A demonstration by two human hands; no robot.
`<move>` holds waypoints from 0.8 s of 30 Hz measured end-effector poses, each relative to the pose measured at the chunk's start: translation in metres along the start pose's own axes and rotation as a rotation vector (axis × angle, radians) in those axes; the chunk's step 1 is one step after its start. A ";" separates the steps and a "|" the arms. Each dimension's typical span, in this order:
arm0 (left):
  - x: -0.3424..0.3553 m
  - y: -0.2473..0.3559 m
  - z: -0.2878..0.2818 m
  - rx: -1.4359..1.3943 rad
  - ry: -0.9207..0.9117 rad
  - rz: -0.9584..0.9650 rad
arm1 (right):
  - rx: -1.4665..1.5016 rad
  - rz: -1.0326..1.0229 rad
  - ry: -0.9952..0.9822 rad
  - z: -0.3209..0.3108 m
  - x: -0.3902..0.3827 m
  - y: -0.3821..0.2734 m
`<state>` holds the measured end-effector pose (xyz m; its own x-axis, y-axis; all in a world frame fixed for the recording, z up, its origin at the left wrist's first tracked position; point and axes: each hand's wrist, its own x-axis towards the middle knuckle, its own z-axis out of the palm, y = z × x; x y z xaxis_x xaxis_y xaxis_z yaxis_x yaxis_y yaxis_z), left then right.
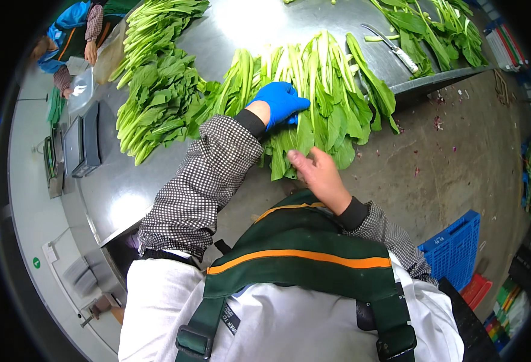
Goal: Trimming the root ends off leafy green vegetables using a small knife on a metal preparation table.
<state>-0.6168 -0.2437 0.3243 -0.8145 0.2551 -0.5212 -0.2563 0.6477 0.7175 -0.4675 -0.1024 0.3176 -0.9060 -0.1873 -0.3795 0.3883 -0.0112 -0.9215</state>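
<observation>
My left hand [280, 104], in a blue glove, is closed over a bunch of leafy greens [319, 72] near the table's front edge. Pale stalks of the bunch point away from me, and its leaves hang over the edge toward me. Bare, my right hand [323, 178] is just below the hanging leaves, thumb and forefinger apart; its other fingers are partly hidden. A single leafy stalk [371, 81] lies to the right of the bunch. Farther right, a curved knife [398, 51] with a pale handle rests on the table.
The metal table [235, 24] carries a long pile of greens [156, 96] on the left and more greens [434, 30] at the far right. A dark-framed scale-like device [81, 145] stands at the left edge. Another person's hand [90, 53] is at far left. A blue plastic pallet [452, 250] stands on the floor at right.
</observation>
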 end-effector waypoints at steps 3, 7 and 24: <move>-0.001 -0.002 0.003 0.015 0.022 0.010 | -0.162 -0.014 -0.006 -0.003 -0.001 0.000; -0.002 -0.003 0.008 0.073 0.094 -0.007 | -0.269 -0.327 -0.046 -0.005 -0.015 -0.018; -0.086 0.007 0.003 0.005 0.279 0.405 | -0.275 0.062 -0.142 -0.031 -0.049 0.025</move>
<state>-0.5472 -0.2592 0.3730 -0.9568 0.2852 -0.0562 0.1120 0.5399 0.8342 -0.4189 -0.0635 0.3109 -0.8420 -0.3149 -0.4381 0.3642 0.2673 -0.8921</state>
